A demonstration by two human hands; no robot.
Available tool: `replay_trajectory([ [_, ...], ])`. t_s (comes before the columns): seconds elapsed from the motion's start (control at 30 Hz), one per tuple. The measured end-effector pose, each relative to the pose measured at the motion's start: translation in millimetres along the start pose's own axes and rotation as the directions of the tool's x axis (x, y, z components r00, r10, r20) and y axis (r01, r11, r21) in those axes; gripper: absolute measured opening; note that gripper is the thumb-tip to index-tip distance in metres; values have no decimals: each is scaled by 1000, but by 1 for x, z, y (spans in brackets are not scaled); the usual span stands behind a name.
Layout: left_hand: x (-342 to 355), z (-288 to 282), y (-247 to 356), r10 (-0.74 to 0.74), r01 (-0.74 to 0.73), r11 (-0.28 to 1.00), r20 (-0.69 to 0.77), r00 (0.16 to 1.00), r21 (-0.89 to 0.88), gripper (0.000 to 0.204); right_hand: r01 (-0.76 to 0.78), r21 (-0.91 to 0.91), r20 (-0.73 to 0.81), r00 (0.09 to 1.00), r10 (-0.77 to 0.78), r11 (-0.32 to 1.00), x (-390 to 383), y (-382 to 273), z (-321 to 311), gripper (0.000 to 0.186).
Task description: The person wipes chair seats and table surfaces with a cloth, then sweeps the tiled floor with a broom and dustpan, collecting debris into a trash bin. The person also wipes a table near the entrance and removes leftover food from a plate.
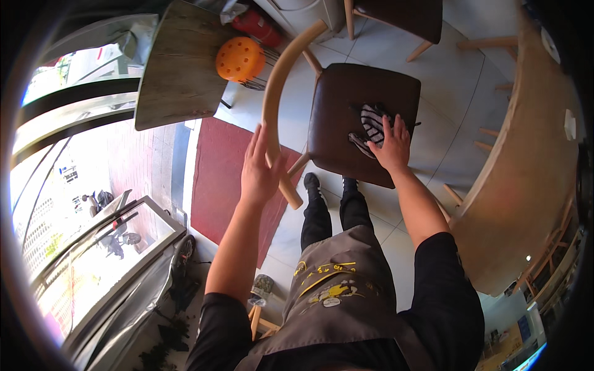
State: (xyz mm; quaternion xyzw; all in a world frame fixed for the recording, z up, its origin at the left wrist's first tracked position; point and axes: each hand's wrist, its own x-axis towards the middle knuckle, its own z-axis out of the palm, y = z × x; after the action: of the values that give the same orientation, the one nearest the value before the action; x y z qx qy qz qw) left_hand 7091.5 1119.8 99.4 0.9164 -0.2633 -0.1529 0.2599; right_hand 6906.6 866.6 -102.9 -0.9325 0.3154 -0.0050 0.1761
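A wooden chair stands in front of me, with a dark brown padded seat [346, 117] and a curved pale wood backrest [281, 80]. My left hand [260, 170] is on the near part of that backrest, its fingers lying along the outer side and its thumb side over the wood. On the seat's right part lies a crumpled cloth [373, 125] with dark and pale stripes. My right hand [393, 145] presses down on this cloth, fingers somewhat apart, thumb toward the left. Part of the cloth is hidden under my palm.
At upper left stand a wooden table [182, 68] and an orange round stool top with holes [240, 59]. A red fire extinguisher [257, 28] is behind. Another brown chair [402, 15] stands ahead. A long wooden tabletop [526, 185] curves along the right. A red mat [226, 179] covers floor at left.
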Motion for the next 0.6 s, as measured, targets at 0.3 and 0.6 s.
replay_trajectory([
  [0.3, 56, 48, -26, 31, -25, 971, -20, 999, 239, 71, 290, -61, 34, 957, -289, 955, 67, 41, 72, 73],
  [0.6, 67, 59, -44, 245, -238, 956, -23, 969, 174, 67, 167, -29, -174, 970, -170, 986, 177, -89, 138, 54],
])
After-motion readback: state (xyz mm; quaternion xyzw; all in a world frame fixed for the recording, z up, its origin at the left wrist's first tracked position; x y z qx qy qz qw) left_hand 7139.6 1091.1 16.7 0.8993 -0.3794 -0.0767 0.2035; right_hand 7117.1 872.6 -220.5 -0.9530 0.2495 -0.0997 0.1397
